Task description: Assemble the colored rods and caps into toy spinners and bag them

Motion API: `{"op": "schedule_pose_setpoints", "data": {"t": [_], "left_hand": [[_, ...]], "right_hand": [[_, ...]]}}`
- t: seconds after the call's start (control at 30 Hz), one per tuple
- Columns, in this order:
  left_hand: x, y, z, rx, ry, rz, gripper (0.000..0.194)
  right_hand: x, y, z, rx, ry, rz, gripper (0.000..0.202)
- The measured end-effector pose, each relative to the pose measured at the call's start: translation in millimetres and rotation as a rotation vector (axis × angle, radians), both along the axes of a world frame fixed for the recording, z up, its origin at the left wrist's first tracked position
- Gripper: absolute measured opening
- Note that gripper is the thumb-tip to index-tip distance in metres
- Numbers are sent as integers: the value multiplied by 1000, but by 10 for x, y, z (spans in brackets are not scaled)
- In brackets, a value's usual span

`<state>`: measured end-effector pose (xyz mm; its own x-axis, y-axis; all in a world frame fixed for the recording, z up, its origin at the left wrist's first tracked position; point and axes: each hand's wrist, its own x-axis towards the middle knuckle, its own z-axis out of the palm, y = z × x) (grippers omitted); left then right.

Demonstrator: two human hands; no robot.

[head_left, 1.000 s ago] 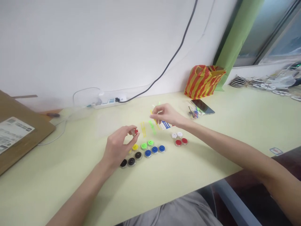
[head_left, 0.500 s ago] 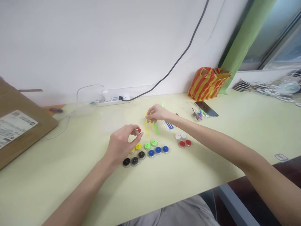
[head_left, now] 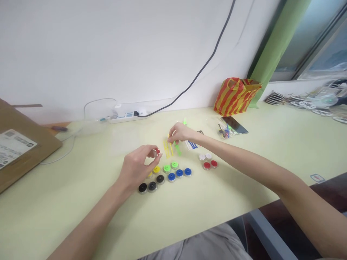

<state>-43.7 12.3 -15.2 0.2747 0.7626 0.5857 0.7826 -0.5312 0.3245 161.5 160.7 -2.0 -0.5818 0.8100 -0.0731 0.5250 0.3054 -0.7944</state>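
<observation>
My left hand (head_left: 139, 160) is closed in a pinch on a small red plastic piece (head_left: 158, 152), held above the table just left of the yellow strips. With its fingertips, my right hand (head_left: 177, 133) grips the top end of a thin yellow plastic strip (head_left: 171, 148). Right beside it lies another yellow strip (head_left: 166, 150). A green strip (head_left: 177, 148) is to the right, partly under my right hand. Nearer to me are round-topped pieces in yellow (head_left: 156, 169), green (head_left: 167, 168), black (head_left: 152, 186) and blue (head_left: 179, 173). My left hand partly covers a yellow one.
White (head_left: 208, 156) and red round pieces (head_left: 206, 165) sit below my right forearm, with blue strips (head_left: 193, 144) behind. Further right are a small plastic bag of parts (head_left: 225, 131), a phone (head_left: 235, 124) and a striped bag (head_left: 237, 96). A cardboard box (head_left: 24, 144) stands left; a power strip (head_left: 127, 112) lies by the wall.
My right hand has brought its yellow strip in alongside the other yellow one, more nearly parallel to it. My left hand keeps its pinch on the red piece. The view has shifted slightly.
</observation>
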Motion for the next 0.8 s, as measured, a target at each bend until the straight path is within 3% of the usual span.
{"op": "schedule_pose_setpoints", "data": {"t": [0.13, 0.23, 0.4, 0.53, 0.67, 0.8], "left_hand": [[3, 5, -12, -16, -6, -6, 11], [14, -1, -12, -27, -6, -7, 10], [17, -8, -7, -7, -24, -18, 9], [43, -14, -11, 35, -28, -63, 15], [121, -67, -6, 110, -49, -105, 22], [165, -117, 25, 123, -87, -103, 20]], "right_hand": [[-36, -40, -24, 43, -44, -3, 18], [-19, -41, 59, 88, -70, 2, 23], [147, -63, 514, 279, -106, 3, 11], [252, -380, 778, 345, 20, 179, 7], [230, -880, 682, 273, 70, 369, 6], [228, -1109, 571, 370, 149, 317, 14]]}}
